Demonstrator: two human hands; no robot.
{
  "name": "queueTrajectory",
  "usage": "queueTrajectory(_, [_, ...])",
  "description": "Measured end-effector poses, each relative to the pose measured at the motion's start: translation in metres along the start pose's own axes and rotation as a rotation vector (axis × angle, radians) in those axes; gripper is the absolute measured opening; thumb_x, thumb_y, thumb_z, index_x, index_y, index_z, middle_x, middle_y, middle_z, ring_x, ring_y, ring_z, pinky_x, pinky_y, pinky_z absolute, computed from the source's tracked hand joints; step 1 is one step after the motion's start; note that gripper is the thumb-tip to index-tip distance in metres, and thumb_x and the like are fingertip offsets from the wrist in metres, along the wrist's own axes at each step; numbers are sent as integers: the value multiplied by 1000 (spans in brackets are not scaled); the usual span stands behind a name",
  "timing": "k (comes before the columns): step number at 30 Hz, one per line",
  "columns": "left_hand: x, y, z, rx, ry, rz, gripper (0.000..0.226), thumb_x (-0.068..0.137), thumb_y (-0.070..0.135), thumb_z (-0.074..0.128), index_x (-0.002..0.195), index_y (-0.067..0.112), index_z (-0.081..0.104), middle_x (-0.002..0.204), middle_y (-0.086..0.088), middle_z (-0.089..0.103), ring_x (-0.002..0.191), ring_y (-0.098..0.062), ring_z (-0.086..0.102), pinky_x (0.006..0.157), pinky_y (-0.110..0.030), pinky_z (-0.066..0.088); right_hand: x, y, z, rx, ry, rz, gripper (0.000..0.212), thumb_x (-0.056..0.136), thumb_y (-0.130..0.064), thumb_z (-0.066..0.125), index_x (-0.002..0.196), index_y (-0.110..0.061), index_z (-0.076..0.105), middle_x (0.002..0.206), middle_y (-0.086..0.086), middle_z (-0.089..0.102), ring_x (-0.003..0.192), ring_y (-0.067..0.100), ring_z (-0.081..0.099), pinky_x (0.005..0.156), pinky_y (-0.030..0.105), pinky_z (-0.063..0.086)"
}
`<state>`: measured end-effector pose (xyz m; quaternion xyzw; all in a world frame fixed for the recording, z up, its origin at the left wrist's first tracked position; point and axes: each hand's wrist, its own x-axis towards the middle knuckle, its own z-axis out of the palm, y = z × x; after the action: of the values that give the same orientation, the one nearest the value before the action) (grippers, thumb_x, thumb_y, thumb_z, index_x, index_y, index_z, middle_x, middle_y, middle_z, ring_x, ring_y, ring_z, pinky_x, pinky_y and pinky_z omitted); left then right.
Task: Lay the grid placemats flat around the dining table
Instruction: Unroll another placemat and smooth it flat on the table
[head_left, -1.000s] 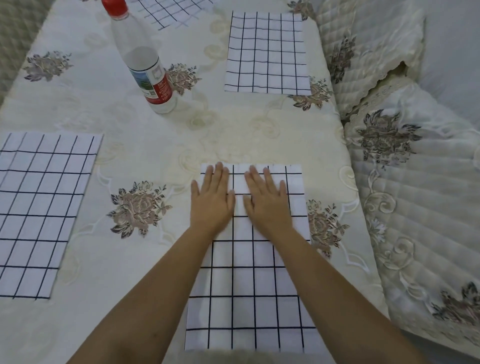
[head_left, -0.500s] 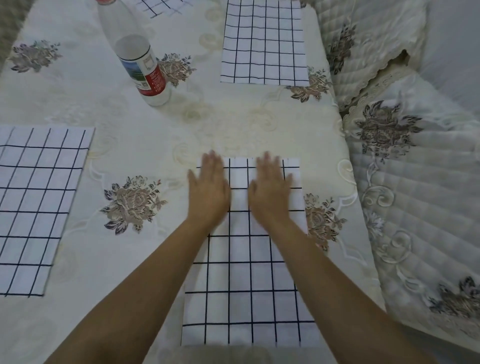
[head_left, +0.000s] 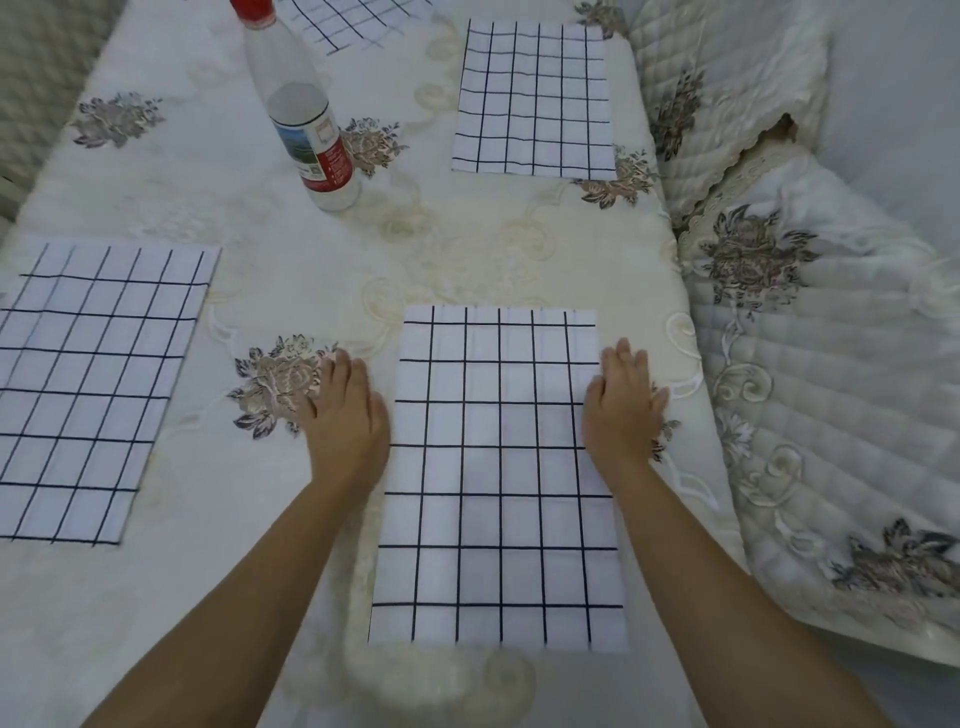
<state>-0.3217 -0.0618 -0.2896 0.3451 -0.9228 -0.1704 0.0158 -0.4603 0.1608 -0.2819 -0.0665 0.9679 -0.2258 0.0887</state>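
The near placemat (head_left: 498, 478) lies flat on the bench (head_left: 467, 249) between the two hands, its long axis running away from the person. The left hand (head_left: 345, 421) rests just off its left edge and the right hand (head_left: 621, 415) on its right edge, fingers (head_left: 623, 358) straight, gripping nothing. Beyond the fingers stand a bottle (head_left: 311, 135) and a far placemat (head_left: 535, 104), well apart; nothing obstructs.

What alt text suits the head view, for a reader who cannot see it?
A person's left hand and right hand lie flat at the side edges of the nearest grid placemat on a cream embroidered tablecloth. Three more placemats lie farther out, and a clear red-capped bottle stands upright beyond the left hand.
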Motion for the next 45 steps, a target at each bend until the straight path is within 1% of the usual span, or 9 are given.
queueTrajectory(7, [-69, 50, 22, 81, -170, 422, 53, 91, 27, 28, 137, 6, 43, 146, -10, 38, 135, -25, 35, 102, -56, 38, -87, -43, 35, -188, -165, -440, 51, 86, -26, 32, 130, -10, 53, 142, 8, 47, 130, 29, 45, 96, 60, 39])
queueTrajectory(11, [-78, 15, 21, 141, -173, 271, 63, 90, 40, 9, 147, 16, 14, 154, 4, 2, 141, -13, -1, 113, -48, 9, -83, 1, 25, -244, -112, -391, 57, 91, -34, 22, 144, -17, 32, 153, -4, 22, 142, 25, 24, 110, 54, 15])
queueTrajectory(14, [-85, -11, 10, 124, -155, 220, 68, 86, 44, -3, 149, 20, 5, 152, 9, -10, 140, -8, -11, 116, -46, 3, -79, 33, 11, -273, -9, -279, 54, 91, -30, 26, 140, -12, 40, 148, 5, 37, 135, 32, 36, 103, 61, 28])
queueTrajectory(21, [-111, 21, 2, -39, -60, 193, 54, 82, 18, 26, 126, -2, 51, 141, -24, 42, 133, -41, 36, 102, -63, 29, -114, 4, 11, -34, 149, -221, 43, 80, -16, 34, 105, 1, 64, 118, 21, 62, 111, 39, 59, 91, 65, 39])
queueTrajectory(26, [-142, 32, 22, 174, -218, 390, 55, 83, 31, 35, 129, 7, 53, 138, -11, 51, 125, -29, 50, 91, -56, 45, -175, -20, 45, -146, -79, -479, 48, 87, -26, 34, 131, -12, 46, 139, 7, 51, 128, 26, 48, 104, 49, 35])
queueTrajectory(32, [-156, -21, 14, 142, -138, 260, 54, 90, 31, 28, 141, 14, 39, 149, -5, 36, 137, -26, 35, 101, -57, 34, -166, 38, 22, -218, -76, -281, 61, 87, -34, 20, 145, -17, 28, 153, -6, 16, 143, 25, 19, 110, 55, 19])
queueTrajectory(36, [-171, -55, 7, 47, -76, 173, 56, 92, 32, 19, 144, 16, 30, 153, 1, 23, 141, -15, 17, 111, -50, 19, -165, 55, 12, -218, 0, -201, 57, 89, -29, 23, 139, -9, 41, 149, 8, 34, 138, 32, 32, 104, 63, 24])
queueTrajectory(40, [-183, -68, -10, -327, 23, 12, 40, 93, 10, 36, 131, 12, 52, 146, 0, 41, 137, -16, 33, 115, -36, 20, -171, 11, 16, -68, 66, -75, 53, 82, -19, 30, 123, 4, 54, 141, 22, 43, 134, 39, 35, 107, 63, 18])
queueTrajectory(45, [-193, -81, -65, -878, 30, -361, 32, 93, 1, 37, 106, 19, 60, 107, 4, 60, 105, -13, 57, 81, -14, 44, -219, -85, 31, 284, -93, -323, 29, 88, -4, 41, 111, -1, 58, 122, 12, 55, 116, 26, 50, 99, 26, 33])
